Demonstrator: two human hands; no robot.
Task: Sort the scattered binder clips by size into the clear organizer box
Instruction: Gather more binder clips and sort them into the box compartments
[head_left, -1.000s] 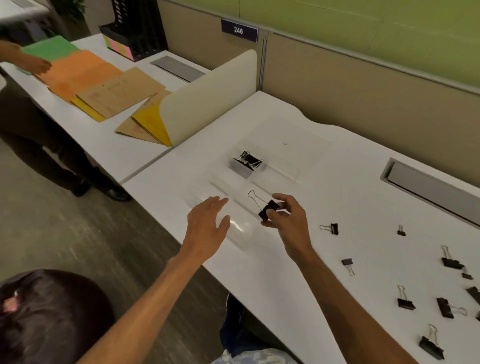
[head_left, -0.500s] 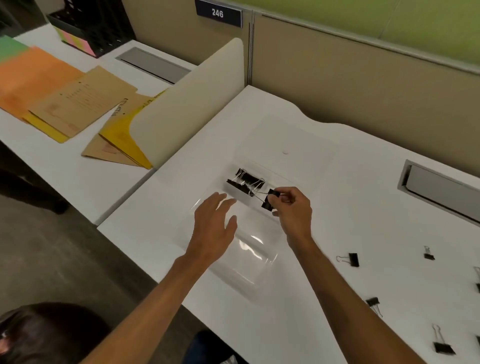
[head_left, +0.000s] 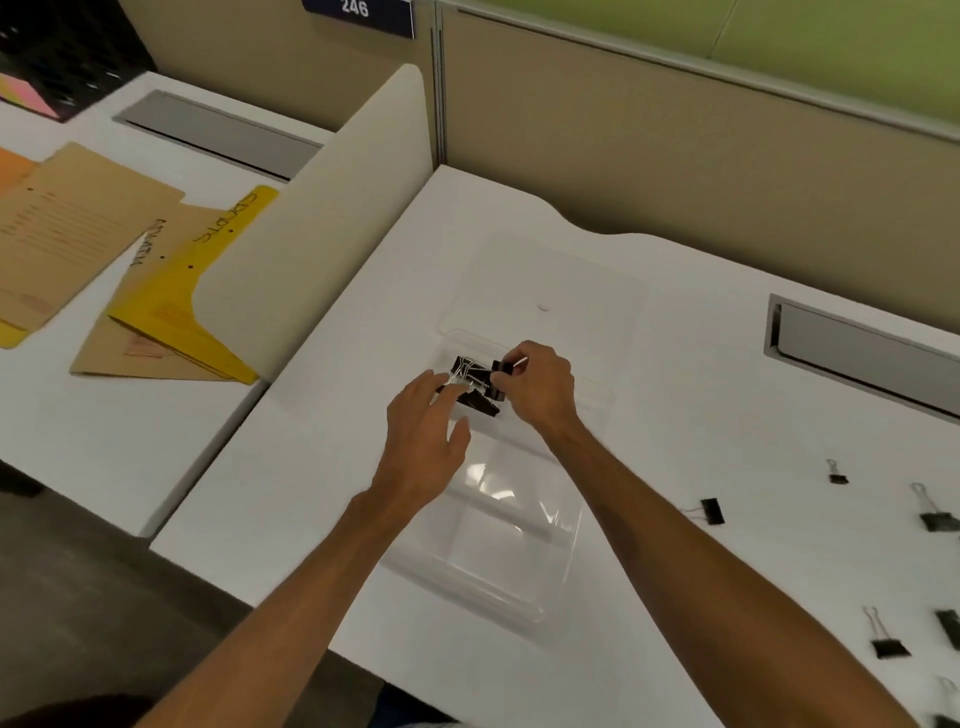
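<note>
Right hand (head_left: 540, 387) with binder clip (head_left: 501, 367), apparently above organizer box (head_left: 511, 558).

Organizer box (head_left: 519, 525) glossy clear plastic; desk (head_left: 675, 395) smooth matt white.

Soft, even light from overhead leaves the white desk (head_left: 675, 374) bright but not blown out, and shadows are faint. White glare patches sit on the clear organizer box (head_left: 519, 561) just below frame centre. Straight edges bow toward the corners; the binder clips (head_left: 712, 512) at far right look smeared and soft
</note>
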